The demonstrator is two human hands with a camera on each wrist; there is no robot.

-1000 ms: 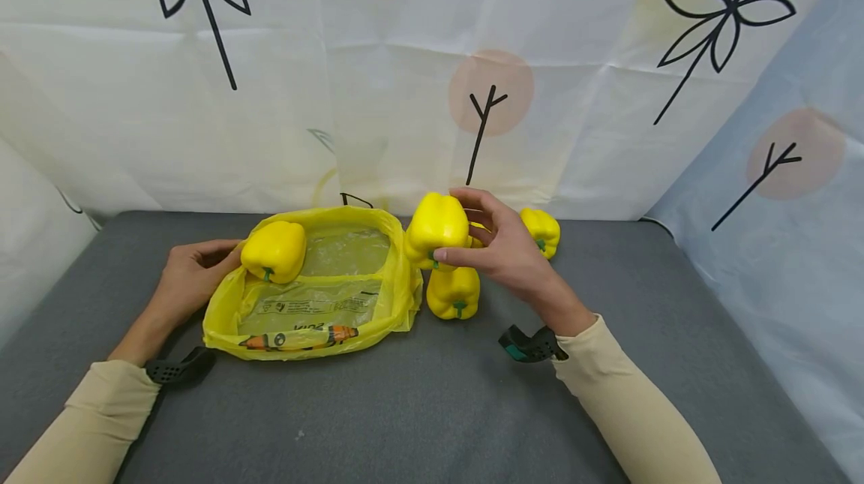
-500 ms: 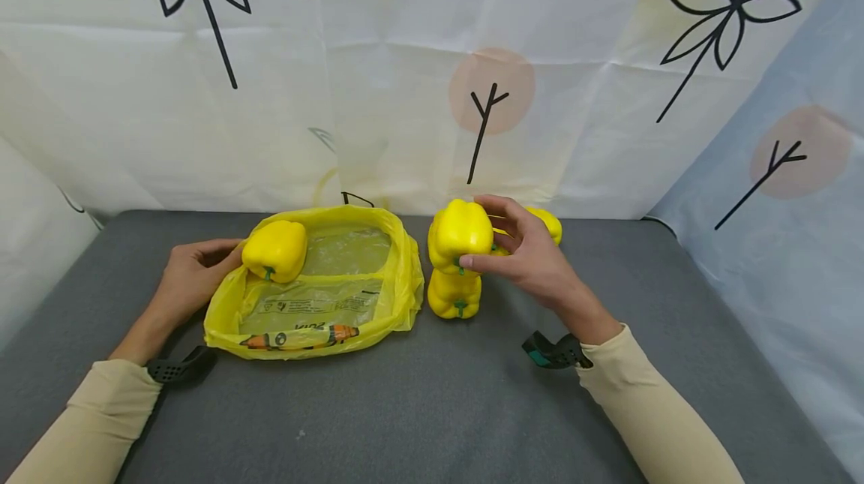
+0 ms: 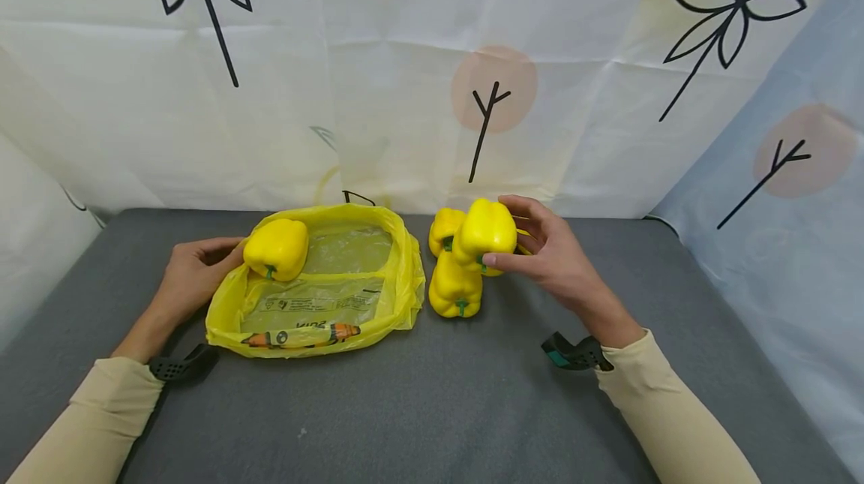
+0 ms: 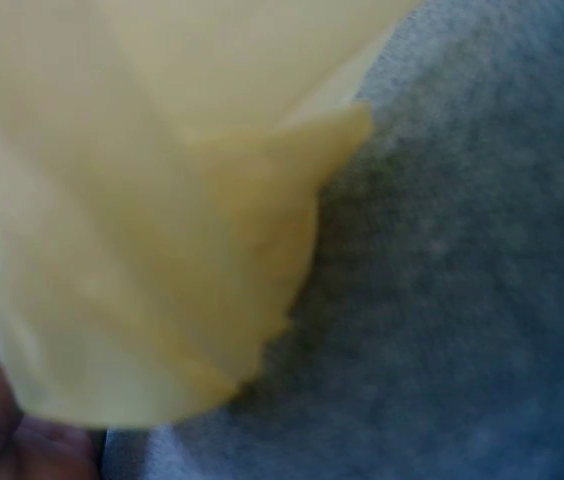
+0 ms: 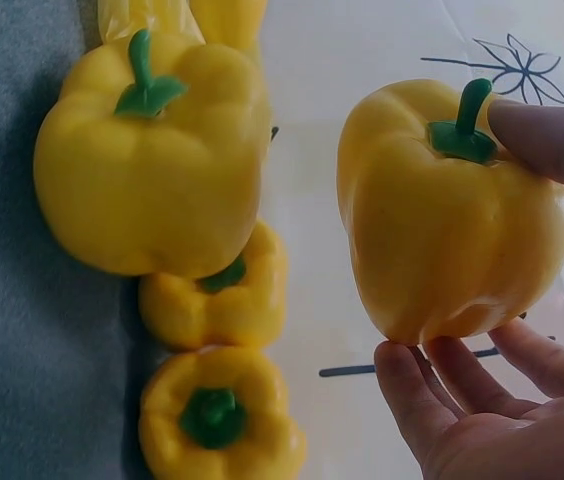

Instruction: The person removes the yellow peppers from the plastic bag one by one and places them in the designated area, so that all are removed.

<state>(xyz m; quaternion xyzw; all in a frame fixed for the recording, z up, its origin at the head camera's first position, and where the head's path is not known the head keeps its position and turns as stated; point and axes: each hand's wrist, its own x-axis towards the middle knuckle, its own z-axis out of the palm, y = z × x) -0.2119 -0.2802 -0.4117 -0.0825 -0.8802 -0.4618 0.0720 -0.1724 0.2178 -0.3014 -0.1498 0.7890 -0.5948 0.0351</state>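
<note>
My right hand [image 3: 563, 266] holds a yellow bell pepper [image 3: 484, 232] raised, thumb by its green stem and fingertips under its far end in the right wrist view. Just below it in the head view stands another yellow pepper [image 3: 455, 287], with one more pepper [image 3: 445, 230] behind. The right wrist view shows a further pepper [image 5: 222, 420] in that row, mostly hidden by my hand in the head view. My left hand [image 3: 192, 278] pinches the left rim of a yellow plastic bag [image 3: 405, 289], spread wide. Inside its left side lies a yellow pepper [image 3: 277, 250].
A dark grey cloth-covered table [image 3: 418, 416] lies under everything. Close behind it hangs a pale printed curtain [image 3: 385, 109], and a bluish one [image 3: 783, 244] borders the right side. Black bands [image 3: 577, 353] sit on both wrists.
My right hand has moved to the right with the pepper, away from the bag, uncovering the pepper at the back. The left hand and bag stay put.
</note>
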